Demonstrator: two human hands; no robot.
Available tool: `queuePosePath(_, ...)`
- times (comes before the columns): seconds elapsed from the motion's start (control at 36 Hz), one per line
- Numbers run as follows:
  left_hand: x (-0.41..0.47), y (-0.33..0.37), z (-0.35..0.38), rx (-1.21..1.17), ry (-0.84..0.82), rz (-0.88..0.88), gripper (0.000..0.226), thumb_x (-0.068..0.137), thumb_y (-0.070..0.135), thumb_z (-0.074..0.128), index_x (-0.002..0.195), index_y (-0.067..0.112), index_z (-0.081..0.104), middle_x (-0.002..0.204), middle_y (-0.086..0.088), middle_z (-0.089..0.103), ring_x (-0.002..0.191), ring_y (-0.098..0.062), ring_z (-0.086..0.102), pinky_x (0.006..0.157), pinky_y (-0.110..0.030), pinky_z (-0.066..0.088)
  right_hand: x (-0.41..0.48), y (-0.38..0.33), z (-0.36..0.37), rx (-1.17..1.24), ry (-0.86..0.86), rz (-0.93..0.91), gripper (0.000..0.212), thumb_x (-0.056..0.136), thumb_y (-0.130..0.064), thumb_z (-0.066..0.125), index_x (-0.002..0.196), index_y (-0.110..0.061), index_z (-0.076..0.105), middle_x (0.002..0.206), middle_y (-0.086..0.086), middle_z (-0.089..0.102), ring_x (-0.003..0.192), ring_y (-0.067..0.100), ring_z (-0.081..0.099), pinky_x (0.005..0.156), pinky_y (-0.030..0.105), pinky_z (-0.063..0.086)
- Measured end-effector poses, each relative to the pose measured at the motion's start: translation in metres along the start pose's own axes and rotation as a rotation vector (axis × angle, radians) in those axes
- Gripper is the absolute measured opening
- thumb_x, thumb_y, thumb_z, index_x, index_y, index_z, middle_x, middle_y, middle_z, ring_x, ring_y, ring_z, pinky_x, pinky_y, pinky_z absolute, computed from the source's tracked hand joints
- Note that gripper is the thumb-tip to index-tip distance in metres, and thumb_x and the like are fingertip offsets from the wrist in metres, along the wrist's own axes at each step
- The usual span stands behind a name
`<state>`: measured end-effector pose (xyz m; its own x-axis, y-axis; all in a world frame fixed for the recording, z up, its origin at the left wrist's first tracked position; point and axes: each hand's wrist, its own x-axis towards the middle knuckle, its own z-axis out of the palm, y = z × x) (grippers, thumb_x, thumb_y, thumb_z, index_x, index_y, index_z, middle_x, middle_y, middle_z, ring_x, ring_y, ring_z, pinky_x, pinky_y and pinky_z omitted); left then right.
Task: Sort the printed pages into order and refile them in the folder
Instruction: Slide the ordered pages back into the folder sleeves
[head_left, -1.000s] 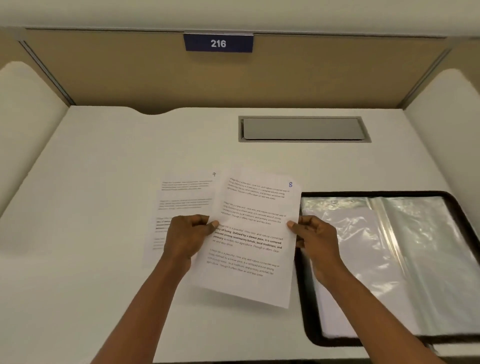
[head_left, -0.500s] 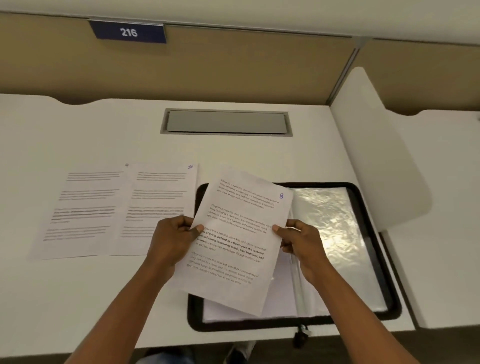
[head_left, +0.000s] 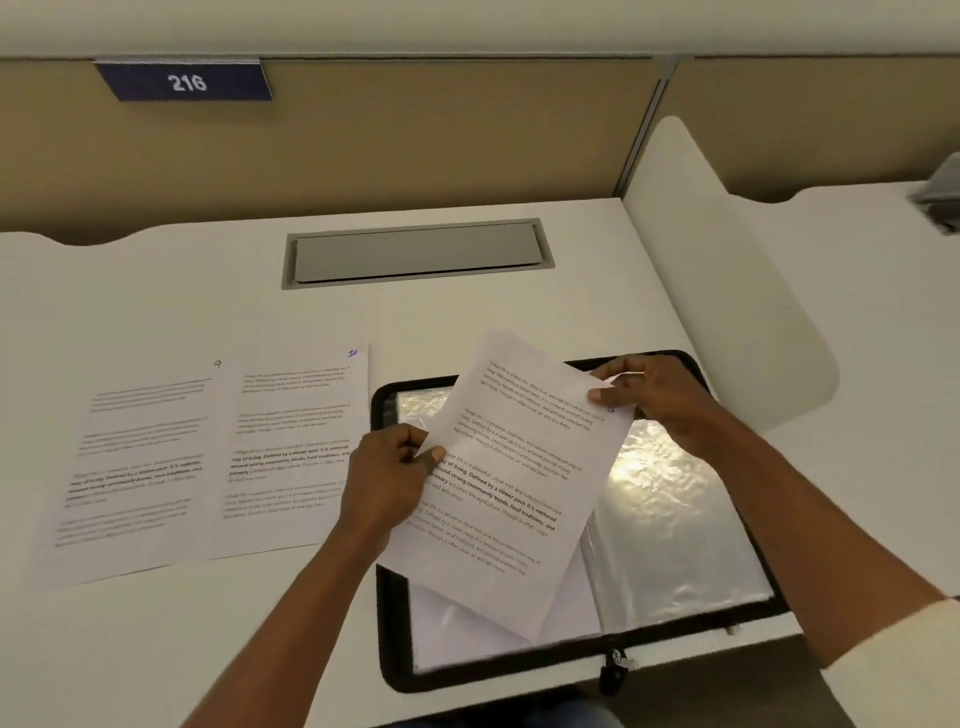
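Counter (head_left: 156, 291) fills most of frame. Open folder (head_left: 389, 613) lies lower right, clear sleeves up, near counter's front edge. Left of it, two sheets lie flat side by side: page 9 (head_left: 130, 467), then page 10 (head_left: 296, 441) just beside folder. Held page (head_left: 519, 467) tilts over folder, centre frame. Your left hand (head_left: 387, 478) pinches its left edge, thumb on top, fingers curled under. Your right hand (head_left: 654, 395) pinches its upper right corner, thumb on print.

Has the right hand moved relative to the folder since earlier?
Yes. The right hand has gone from over the middle of the folder to its far rim, away from the person, now pinching the held page near its top corner.
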<state>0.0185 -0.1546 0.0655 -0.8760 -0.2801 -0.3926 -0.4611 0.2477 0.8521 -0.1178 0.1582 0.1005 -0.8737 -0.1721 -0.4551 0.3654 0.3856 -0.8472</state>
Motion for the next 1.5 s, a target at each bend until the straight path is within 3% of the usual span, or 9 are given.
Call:
queuePosePath(0.22,0.018,0.004,0.022,0.053,-0.026,0.023,0.009,0.097,0.024,0.077,0.093,0.017,0.073,0.086,0.004,0.078,0.075,-0.013,0.076,0.062,-0.024,0.060,0.033,-0.023,-0.025,-0.398,-0.237,-0.036,0.027,0.077,-0.011,0.091,0.101,-0.012,0.080,0.069,-0.003,0.067,0.073,0.018,0.064,0.074,0.032,0.052)
queuePosePath(0.39,0.024,0.011,0.051,0.036,-0.019,0.003,0.008,0.097,0.022,0.077,0.092,0.016,0.073,0.086,0.005,0.079,0.073,-0.010,0.077,0.066,-0.029,0.063,0.067,-0.036,-0.033,-0.534,-0.428,-0.040,0.027,0.080,-0.023,0.091,0.103,-0.014,0.080,0.103,0.016,0.078,0.101,0.036,0.074,0.095,0.053,0.059)
queuePosePath(0.5,0.035,0.018,0.075,0.063,0.032,-0.018,0.008,0.096,0.025,0.078,0.093,0.019,0.073,0.088,0.006,0.079,0.076,-0.012,0.077,0.071,-0.035,0.065,0.097,-0.044,-0.041,-0.573,-0.491,-0.040,0.021,0.084,-0.026,0.088,0.098,-0.012,0.082,0.101,0.010,0.080,0.097,0.029,0.076,0.089,0.042,0.062)
queuePosePath(0.64,0.041,0.035,0.114,0.042,0.198,-0.057,0.012,0.092,0.028,0.082,0.089,0.021,0.073,0.083,0.007,0.076,0.075,-0.013,0.075,0.067,-0.033,0.060,0.137,-0.054,-0.061,-0.650,-0.513,-0.071,0.013,0.087,-0.031,0.086,0.082,-0.020,0.080,0.086,-0.005,0.079,0.081,0.010,0.073,0.070,0.021,0.053)
queuePosePath(0.72,0.036,0.044,0.142,0.264,0.391,-0.091,0.015,0.093,0.034,0.079,0.095,0.025,0.068,0.088,0.013,0.072,0.083,-0.014,0.070,0.073,-0.035,0.055,0.161,-0.063,-0.076,-0.737,-0.510,-0.161,0.036,0.090,-0.029,0.083,0.058,-0.032,0.065,0.058,-0.023,0.062,0.056,-0.005,0.057,0.055,0.007,0.039)
queuePosePath(0.89,0.019,0.057,0.216,0.602,0.675,-0.062,0.023,0.094,0.028,0.076,0.109,0.013,0.067,0.108,-0.005,0.066,0.105,-0.028,0.060,0.082,-0.045,0.052,0.201,-0.083,-0.112,-0.973,-0.470,-0.418,0.030,0.091,-0.033,0.081,0.072,-0.031,0.058,0.073,-0.008,0.058,0.064,0.009,0.053,0.057,0.022,0.037)
queuePosePath(1.06,0.016,0.061,0.306,0.664,0.629,-0.049,0.023,0.093,0.035,0.075,0.095,0.013,0.068,0.101,-0.006,0.062,0.101,-0.029,0.057,0.083,-0.044,0.050,0.229,-0.103,-0.145,-1.123,-0.388,-0.581,0.021,0.090,-0.029,0.082,0.088,-0.017,0.065,0.075,-0.004,0.056,0.075,0.021,0.052,0.060,0.031,0.036)
queuePosePath(1.19,0.028,0.060,0.358,0.798,0.529,-0.028,0.042,0.098,0.051,0.063,0.114,0.012,0.069,0.131,-0.010,0.056,0.125,-0.032,0.049,0.103,-0.046,0.045,0.250,-0.128,-0.161,-1.186,-0.356,-0.673,0.025,0.093,-0.030,0.079,0.101,-0.009,0.068,0.087,0.007,0.059,0.084,0.027,0.054,0.063,0.034,0.037)
queuePosePath(1.5,0.064,0.097,0.409,0.806,0.373,-0.120,0.087,0.094,0.077,0.049,0.146,0.008,0.047,0.167,-0.020,0.029,0.159,-0.045,0.012,0.123,-0.070,0.015,0.281,-0.169,-0.193,-1.214,-0.280,-0.746,0.034,0.090,-0.026,0.081,0.071,-0.018,0.052,0.068,-0.003,0.047,0.076,0.026,0.047,0.058,0.029,0.033)
